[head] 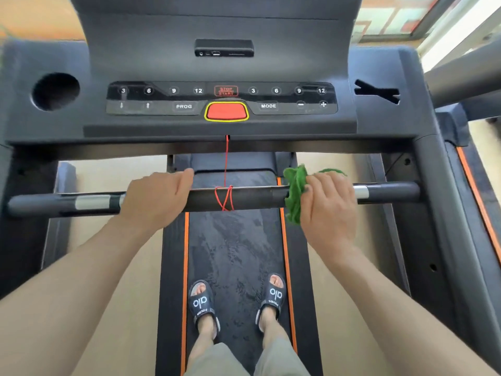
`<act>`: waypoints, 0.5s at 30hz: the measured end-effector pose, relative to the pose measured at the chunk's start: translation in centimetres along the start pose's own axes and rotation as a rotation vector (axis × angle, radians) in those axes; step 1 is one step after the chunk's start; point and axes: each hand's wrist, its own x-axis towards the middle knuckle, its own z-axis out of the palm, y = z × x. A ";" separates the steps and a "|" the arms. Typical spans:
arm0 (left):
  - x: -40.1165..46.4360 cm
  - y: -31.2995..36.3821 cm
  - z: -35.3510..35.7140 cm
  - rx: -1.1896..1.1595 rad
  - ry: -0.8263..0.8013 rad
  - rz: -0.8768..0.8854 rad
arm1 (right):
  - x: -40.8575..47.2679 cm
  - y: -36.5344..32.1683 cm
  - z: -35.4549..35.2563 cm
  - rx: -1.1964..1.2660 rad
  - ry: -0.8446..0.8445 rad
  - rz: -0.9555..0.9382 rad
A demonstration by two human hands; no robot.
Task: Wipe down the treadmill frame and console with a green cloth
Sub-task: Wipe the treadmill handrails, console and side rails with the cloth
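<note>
While the person stands on the belt in black slides, the left hand is wrapped closed around the horizontal handlebar. Right hand: closed on the green cloth, pressing it bunched against the same bar, right of the red safety cord looped there. Console: above, beyond both hands, untouched.

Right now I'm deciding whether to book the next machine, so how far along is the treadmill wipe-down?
Nothing can be confirmed as finished from this view. In hand: the right hand presses the green cloth around the crossbar, while the left hand grips the bar. Left to do, as far as can be seen: the console and the side frame, both untouched at this moment.
</note>
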 end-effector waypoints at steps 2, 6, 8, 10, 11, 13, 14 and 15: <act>0.4 0.2 -0.1 0.050 -0.067 -0.032 | 1.7 -1.9 0.7 -0.058 0.013 0.119; 0.5 0.1 0.3 0.071 -0.019 -0.035 | 3.2 -8.6 1.9 -0.085 -0.091 -0.042; 0.4 0.0 0.5 0.075 -0.009 -0.022 | 3.5 -10.7 1.9 -0.041 -0.114 -0.060; 0.5 0.2 0.3 0.070 -0.012 -0.017 | 3.8 -11.1 1.8 -0.065 -0.141 -0.096; 0.5 0.2 0.2 0.041 -0.009 -0.031 | 4.0 -11.0 1.6 -0.086 -0.172 -0.121; 0.5 0.2 0.2 0.002 -0.004 -0.038 | 5.4 -10.8 0.8 -0.130 -0.326 -0.137; 0.4 0.2 0.2 -0.002 -0.002 -0.041 | 6.5 -10.7 0.7 -0.143 -0.456 -0.136; 0.3 0.0 0.3 -0.002 0.003 -0.037 | 7.6 -10.8 0.7 -0.136 -0.597 -0.108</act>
